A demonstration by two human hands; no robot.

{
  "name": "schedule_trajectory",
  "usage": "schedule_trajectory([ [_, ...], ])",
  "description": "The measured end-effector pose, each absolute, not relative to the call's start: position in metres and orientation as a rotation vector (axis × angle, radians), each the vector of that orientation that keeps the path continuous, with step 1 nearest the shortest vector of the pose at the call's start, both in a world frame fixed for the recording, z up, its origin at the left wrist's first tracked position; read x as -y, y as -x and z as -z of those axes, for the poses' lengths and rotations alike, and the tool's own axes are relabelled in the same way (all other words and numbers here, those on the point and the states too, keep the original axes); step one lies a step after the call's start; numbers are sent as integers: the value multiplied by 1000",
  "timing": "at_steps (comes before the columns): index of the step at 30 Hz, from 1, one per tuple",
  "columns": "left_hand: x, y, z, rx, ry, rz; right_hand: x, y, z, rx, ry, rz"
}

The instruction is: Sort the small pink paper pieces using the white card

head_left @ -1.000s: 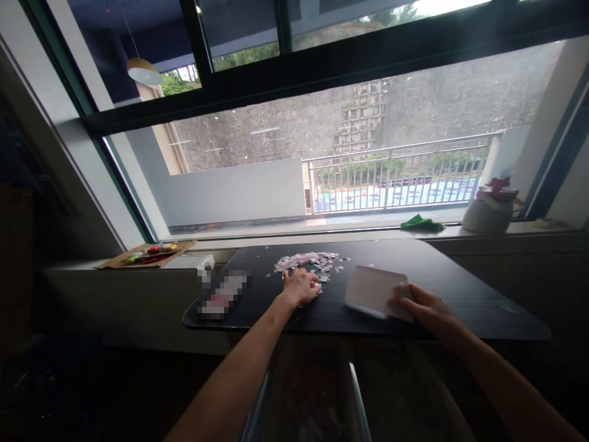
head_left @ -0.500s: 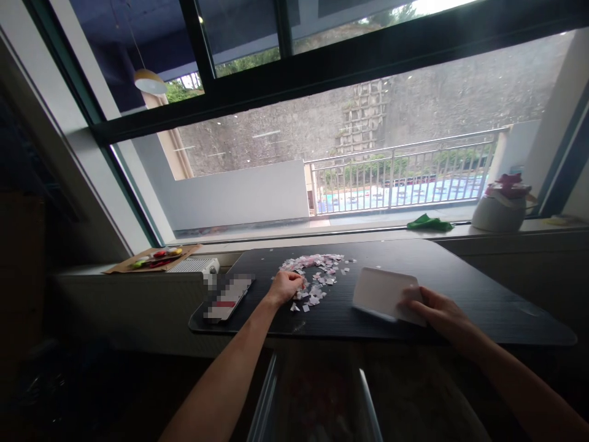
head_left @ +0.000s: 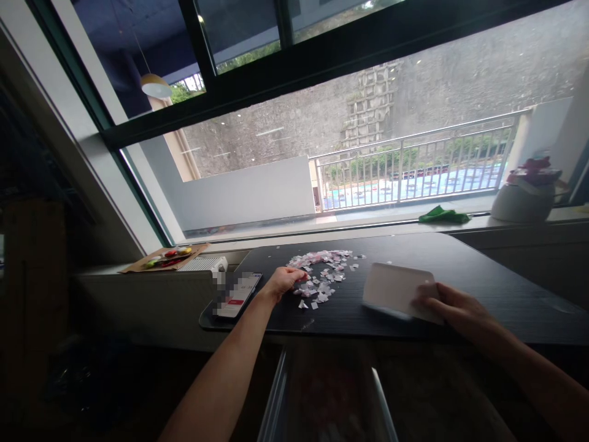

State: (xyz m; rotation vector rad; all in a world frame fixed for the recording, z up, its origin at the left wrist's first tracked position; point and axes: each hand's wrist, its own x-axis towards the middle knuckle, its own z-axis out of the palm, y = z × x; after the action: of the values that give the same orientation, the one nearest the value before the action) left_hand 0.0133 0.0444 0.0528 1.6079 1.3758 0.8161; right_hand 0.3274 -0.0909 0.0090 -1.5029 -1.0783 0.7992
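Observation:
My left hand point(head_left: 284, 281) reaches over the dark tabletop point(head_left: 464, 279), fingers pinched together at the left side of a loose pile of small paper scraps point(head_left: 326, 285). Whatever lies between those fingertips is too small to make out. My right hand point(head_left: 453, 301) grips the right end of a shallow white rectangular tray or lid point(head_left: 398, 287), thumb over its face. It is tilted, its pale face turned toward me, to the right of the scraps. Left of my left hand, a phone point(head_left: 239, 296) with a partly blurred screen lies on the table.
On the windowsill are a green cloth point(head_left: 444, 215) and a white pot-like container point(head_left: 524, 199) with a red top. Colourful items on brown cardboard point(head_left: 156, 261) lie at the left ledge. A clear-sided container point(head_left: 326, 393) sits below the table's front edge.
The whole view has shifted slightly, so things appear farther right. My left fingers look a little more stretched out beside the scraps. My right hand keeps hold of the white tray or lid.

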Motion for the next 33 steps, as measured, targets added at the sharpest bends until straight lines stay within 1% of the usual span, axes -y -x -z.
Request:
schedule_trajectory([
  [6, -42, -4, -53, -1443, -1700, -823, 93, -325, -11, 1029, 1480, -828],
  [10, -24, 10, -54, -1519, -2071, -627, 92, -327, -10, 1016, 1484, -813],
  [13, -6, 16, -53, -1477, -2362, -549, 90, -331, -8, 1041, 1495, -829],
  [18, 7, 9, -45, -1493, -2507, -501, 89, -335, -8, 1061, 1541, -832],
  [23, 6, -8, -40, -1497, -2495, -551, 91, -335, -9, 1078, 1535, -842],
  [26, 9, -12, -41, -1414, -2504, -547, 92, -326, -12, 1035, 1524, -784],
  [29, 8, -5, -40, -1474, -2497, -703, 90, -301, -18, 1045, 1426, -721],
  [33, 2, 11, -30, -1652, -2461, -952, 80, -256, -27, 1277, 1315, -748],
])
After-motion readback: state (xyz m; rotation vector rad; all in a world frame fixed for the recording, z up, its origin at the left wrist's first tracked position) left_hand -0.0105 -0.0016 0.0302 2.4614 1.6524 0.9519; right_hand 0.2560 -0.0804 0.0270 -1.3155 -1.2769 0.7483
